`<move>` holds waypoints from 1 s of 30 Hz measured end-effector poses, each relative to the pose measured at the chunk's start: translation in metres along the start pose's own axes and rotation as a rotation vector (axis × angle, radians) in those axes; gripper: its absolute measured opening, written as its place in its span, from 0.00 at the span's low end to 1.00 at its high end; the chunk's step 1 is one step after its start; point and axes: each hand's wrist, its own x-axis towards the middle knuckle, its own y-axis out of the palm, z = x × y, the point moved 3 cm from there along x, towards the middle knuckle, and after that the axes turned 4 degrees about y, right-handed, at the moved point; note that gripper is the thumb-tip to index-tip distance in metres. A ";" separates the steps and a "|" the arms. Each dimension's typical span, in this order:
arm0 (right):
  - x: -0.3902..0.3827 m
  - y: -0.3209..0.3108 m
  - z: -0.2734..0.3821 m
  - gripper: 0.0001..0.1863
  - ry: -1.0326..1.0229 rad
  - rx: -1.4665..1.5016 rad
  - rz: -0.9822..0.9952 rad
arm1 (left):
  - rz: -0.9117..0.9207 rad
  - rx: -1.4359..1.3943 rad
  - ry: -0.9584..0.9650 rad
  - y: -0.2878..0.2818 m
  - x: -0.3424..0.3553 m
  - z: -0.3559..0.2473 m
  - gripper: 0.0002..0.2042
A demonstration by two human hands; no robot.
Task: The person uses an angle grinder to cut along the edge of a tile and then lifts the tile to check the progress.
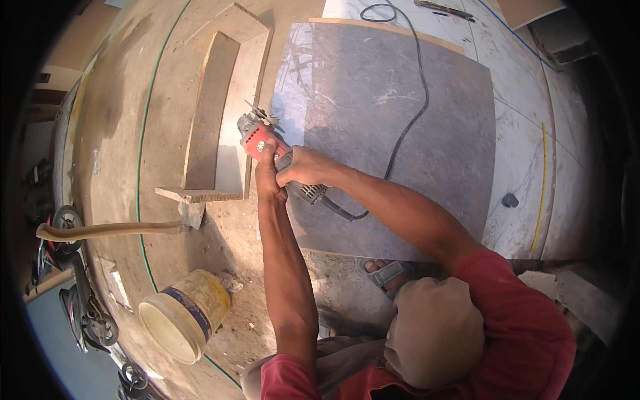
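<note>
A red and grey angle grinder (257, 133) with a disc at its head is held over the left edge of a large grey tile (407, 200). My left hand (270, 173) is closed on the grinder's body, its thumb up along the red housing. My right hand (303, 167) grips the same tool just behind, over the dark handle. The black cord (423, 93) runs from the grinder's rear across the tile. An L-shaped wooden frame (210, 107) lies to the left of the tool, beside the tile.
A wooden-handled tool (107, 230) and a yellow bucket (180, 320) lie at lower left, by a green hose (143, 167). Motorbikes (90, 313) line the far left. White marble-look slabs (527, 173) with a yellow strip (543, 180) are at right. My sandalled foot (393, 273) is below the tile.
</note>
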 end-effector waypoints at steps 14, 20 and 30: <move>-0.012 0.002 0.006 0.42 0.034 -0.115 -0.065 | 0.025 0.070 0.039 -0.011 0.002 0.005 0.27; -0.001 0.001 -0.004 0.48 0.020 -0.108 -0.034 | 0.008 0.082 0.018 -0.008 0.000 0.005 0.27; 0.003 0.004 -0.007 0.50 0.005 -0.094 0.013 | 0.012 0.058 0.004 -0.010 0.001 0.007 0.26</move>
